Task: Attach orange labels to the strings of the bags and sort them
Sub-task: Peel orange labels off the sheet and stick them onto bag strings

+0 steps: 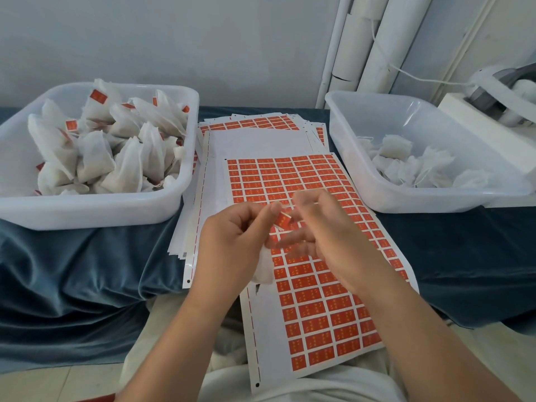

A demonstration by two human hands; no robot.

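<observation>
Above a sheet of orange labels (316,288), my left hand (232,245) holds a small white bag (265,269) in its palm and pinches an orange label (282,220) at the fingertips. My right hand (327,236) meets it from the right, fingers blurred, touching the same label. The bag's string is too thin to make out. A white tub on the left (95,210) is heaped with bags bearing orange labels (113,149). A clear tub on the right (406,198) holds several bags without labels (417,166).
More label sheets and peeled backing papers (255,132) are stacked between the tubs on a blue velvet cloth (87,271). White pipes (365,42) stand at the back right, beside a white machine (499,94). The sheet's near end overhangs my lap.
</observation>
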